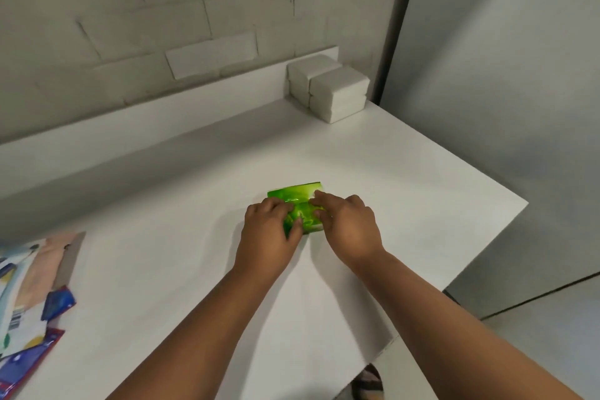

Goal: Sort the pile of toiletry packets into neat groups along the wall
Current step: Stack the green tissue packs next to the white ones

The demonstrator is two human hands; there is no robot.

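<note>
A shiny green packet (pixel 293 194) lies on the white table (pixel 162 263), near its middle. My left hand (pixel 268 230) grips the packet's left side with curled fingers. My right hand (pixel 349 227) holds its right side, fingers bent over the top. The near half of the packet is hidden under my fingers. Several white packets (pixel 329 88) stand stacked in a neat block at the far right corner, against the low wall ledge. A loose pile of blue, red and pale packets (pixel 29 299) lies at the table's left edge.
A white ledge (pixel 162 114) runs along the brick wall behind the table. The table's right edge (pixel 480 256) drops off beside a grey panel. A patterned foot shows below the near edge (pixel 368 381).
</note>
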